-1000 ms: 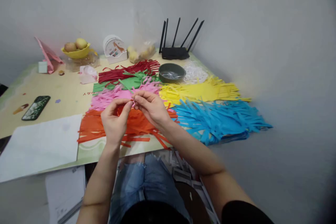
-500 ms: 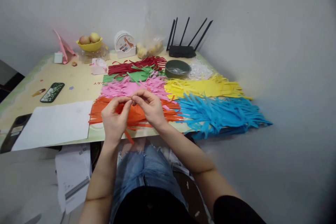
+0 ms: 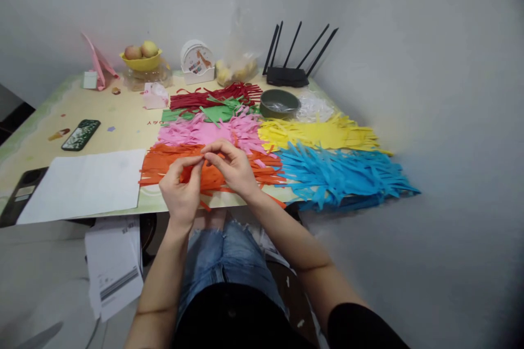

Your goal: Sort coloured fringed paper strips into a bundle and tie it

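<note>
My left hand [image 3: 180, 188] and my right hand [image 3: 232, 166] meet at the fingertips, both in a pinch, above an orange fringed sheet [image 3: 161, 166]. Whatever sits between the fingertips is too small to make out. Thin orange strips spread from the sheet's sides, and a few hang near the table's front edge below my hands. Behind it lies a pink fringed sheet [image 3: 210, 132]. To the right are a blue fringed sheet [image 3: 344, 172] and a yellow one [image 3: 315, 133], and further back a green [image 3: 221, 113] and a dark red one [image 3: 200, 100].
A dark green bowl [image 3: 280, 103] stands by white strips [image 3: 315, 107] and a black router [image 3: 287, 76]. White paper [image 3: 85, 182] and a phone [image 3: 81, 135] lie on the left. Behind are a fruit bowl [image 3: 141, 61] and a clear bag [image 3: 239, 65]. A wall [image 3: 450, 174] borders the right.
My hands stay pinched together in nearly the same place, with the fingers slightly more raised and arched. The view has shifted a little.
</note>
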A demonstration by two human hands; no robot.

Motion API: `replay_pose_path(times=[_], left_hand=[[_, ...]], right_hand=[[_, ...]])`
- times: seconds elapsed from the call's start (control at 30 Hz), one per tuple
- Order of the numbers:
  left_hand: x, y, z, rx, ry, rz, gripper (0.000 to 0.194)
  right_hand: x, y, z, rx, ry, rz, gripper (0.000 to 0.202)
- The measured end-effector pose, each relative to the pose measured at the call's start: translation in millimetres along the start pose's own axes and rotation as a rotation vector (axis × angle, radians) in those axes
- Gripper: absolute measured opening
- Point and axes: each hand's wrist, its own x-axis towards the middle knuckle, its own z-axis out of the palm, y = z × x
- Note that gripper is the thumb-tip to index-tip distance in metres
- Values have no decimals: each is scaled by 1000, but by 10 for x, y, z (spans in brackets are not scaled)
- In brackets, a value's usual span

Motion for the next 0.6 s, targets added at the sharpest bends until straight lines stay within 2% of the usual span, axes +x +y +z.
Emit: replay_pose_path(times=[0.2, 0.37, 0.43, 0.6], left_hand=[[-76, 19, 55, 78, 29, 4, 5], [-84, 18, 55, 93, 100, 4, 5], [-61, 2, 50, -2, 90, -70, 6], [-16, -74, -3, -324, -73, -305, 13]], right_hand=[[-25, 25, 13, -60, 56, -2, 26], [13, -12, -40, 41, -69, 159, 36], [22, -34, -48, 54, -80, 179, 37], [19, -76, -40, 52, -38, 152, 33]])
